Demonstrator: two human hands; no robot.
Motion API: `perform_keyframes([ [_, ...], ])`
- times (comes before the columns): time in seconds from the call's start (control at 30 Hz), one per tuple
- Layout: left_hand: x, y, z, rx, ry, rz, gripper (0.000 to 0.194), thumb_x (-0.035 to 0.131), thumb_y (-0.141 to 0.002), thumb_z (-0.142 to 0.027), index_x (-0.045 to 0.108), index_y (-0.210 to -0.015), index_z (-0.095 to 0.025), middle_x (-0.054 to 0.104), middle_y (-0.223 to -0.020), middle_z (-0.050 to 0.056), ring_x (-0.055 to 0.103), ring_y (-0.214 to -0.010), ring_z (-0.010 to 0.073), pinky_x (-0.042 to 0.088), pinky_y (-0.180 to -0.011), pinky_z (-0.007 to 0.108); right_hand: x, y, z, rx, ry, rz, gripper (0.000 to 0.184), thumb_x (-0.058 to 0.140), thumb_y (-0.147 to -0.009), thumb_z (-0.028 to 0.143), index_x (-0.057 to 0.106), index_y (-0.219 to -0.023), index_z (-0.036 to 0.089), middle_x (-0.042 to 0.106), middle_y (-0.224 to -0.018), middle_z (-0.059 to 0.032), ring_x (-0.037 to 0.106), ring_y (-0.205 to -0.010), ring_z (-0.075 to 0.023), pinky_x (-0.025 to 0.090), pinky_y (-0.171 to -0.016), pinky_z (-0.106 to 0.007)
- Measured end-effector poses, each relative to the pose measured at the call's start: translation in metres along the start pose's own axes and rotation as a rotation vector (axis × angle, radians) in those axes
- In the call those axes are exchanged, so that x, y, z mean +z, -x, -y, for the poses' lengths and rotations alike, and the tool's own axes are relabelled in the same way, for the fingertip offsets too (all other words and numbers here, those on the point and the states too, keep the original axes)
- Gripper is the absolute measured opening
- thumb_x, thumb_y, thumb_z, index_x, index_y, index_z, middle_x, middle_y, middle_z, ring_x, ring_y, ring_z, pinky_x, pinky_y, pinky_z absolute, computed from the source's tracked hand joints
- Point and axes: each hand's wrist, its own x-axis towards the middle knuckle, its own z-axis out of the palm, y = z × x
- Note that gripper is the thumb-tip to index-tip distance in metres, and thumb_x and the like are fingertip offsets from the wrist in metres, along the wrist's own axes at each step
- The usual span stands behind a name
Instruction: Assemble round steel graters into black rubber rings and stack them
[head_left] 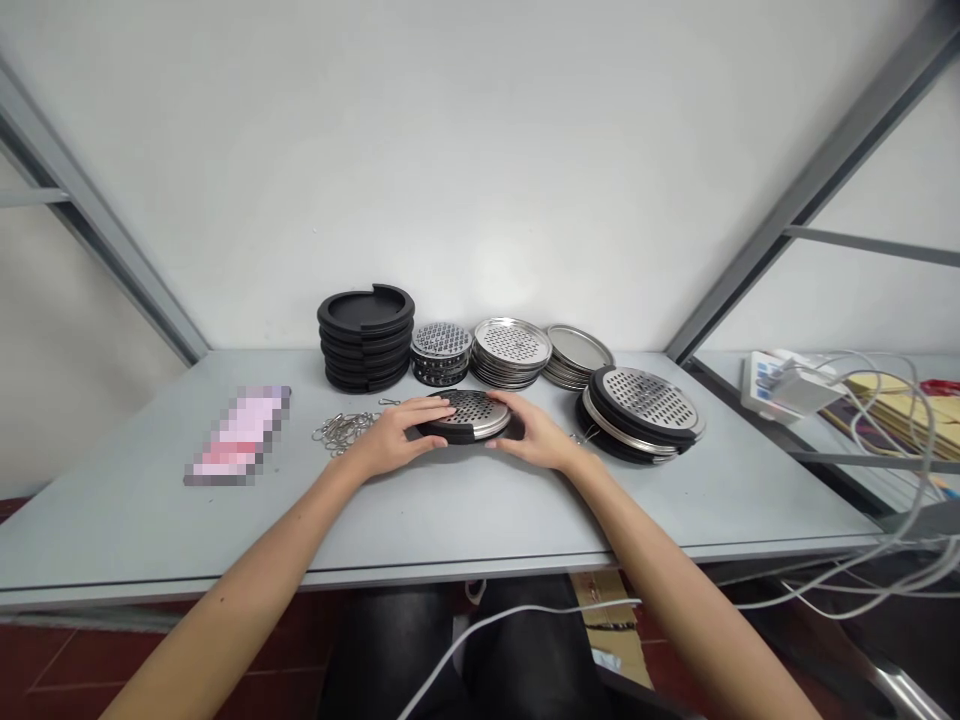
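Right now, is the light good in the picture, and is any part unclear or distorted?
Head view: soft light, a pale glare patch on the wall; both the left hand and right hand look free of strong blur; coarse pixel blocks hide the phone-like object; the slanting frame post suggests wide-lens distortion.
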Motion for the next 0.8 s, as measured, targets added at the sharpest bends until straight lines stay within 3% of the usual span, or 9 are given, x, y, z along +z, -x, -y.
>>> perform_keyframes([
  [0.1, 0.0006, -0.0005, 0.0002, 0.013, 0.057, -0.050, 0.042, 0.064, -0.087, -0.043, 0.064, -0.124, -0.022, 0.065, -0.127, 0.007, 0.054, -0.125, 0.0252, 0.040, -0.109, 0.043, -0.0008, -0.0016, -0.0001, -0.041, 0.005, -0.093, 0.051, 0.065, -0.082, 0.032, 0.054, -0.131, 0.019, 0.061, -0.129, -0.0140, 0.057, -0.120, -0.0284, 0.043, -0.105, -0.048],
  [0.2, 0.0010, -0.0013, -0.0002, 0.001, 0.100, -0.079, 0.040, 0.062, -0.089, -0.042, 0.066, -0.122, -0.020, 0.065, -0.126, 0.009, 0.058, -0.121, 0.0261, 0.042, -0.107, 0.042, -0.0022, -0.0024, -0.0007, -0.064, 0.012, -0.155, 0.040, 0.063, -0.085, 0.032, 0.060, -0.123, 0.019, 0.065, -0.122, -0.0128, 0.061, -0.114, -0.0269, 0.046, -0.101, -0.046],
  [0.5, -0.0004, -0.0009, -0.0037, 0.003, 0.002, -0.127, 0.044, 0.070, -0.081, -0.043, 0.066, -0.117, -0.019, 0.067, -0.120, 0.011, 0.062, -0.111, 0.0275, 0.046, -0.099, 0.041, -0.0026, -0.0019, 0.0021, -0.062, 0.001, -0.244, 0.030, 0.065, -0.083, 0.031, 0.064, -0.111, 0.021, 0.069, -0.110, -0.0089, 0.063, -0.102, -0.0248, 0.049, -0.093, -0.042],
  [0.63, 0.0008, -0.0009, -0.0041, -0.057, -0.001, -0.128, 0.039, 0.064, -0.085, -0.044, 0.066, -0.115, -0.019, 0.069, -0.115, 0.009, 0.064, -0.105, 0.0256, 0.049, -0.093, 0.038, -0.0037, -0.0032, 0.0050, -0.028, -0.059, -0.345, 0.024, 0.063, -0.083, 0.033, 0.064, -0.104, 0.021, 0.069, -0.103, -0.0074, 0.063, -0.093, -0.0229, 0.051, -0.083, -0.038],
  [0.8, 0.0019, -0.0009, -0.0023, -0.124, -0.024, -0.151, 0.044, 0.059, -0.088, -0.045, 0.062, -0.121, -0.016, 0.070, -0.113, 0.009, 0.065, -0.102, 0.0254, 0.050, -0.091, 0.036, -0.0037, -0.0041, 0.0039, 0.033, -0.109, -0.381, 0.026, 0.058, -0.086, 0.035, 0.064, -0.107, 0.020, 0.069, -0.105, -0.0081, 0.063, -0.092, -0.0223, 0.052, -0.081, -0.037],
])
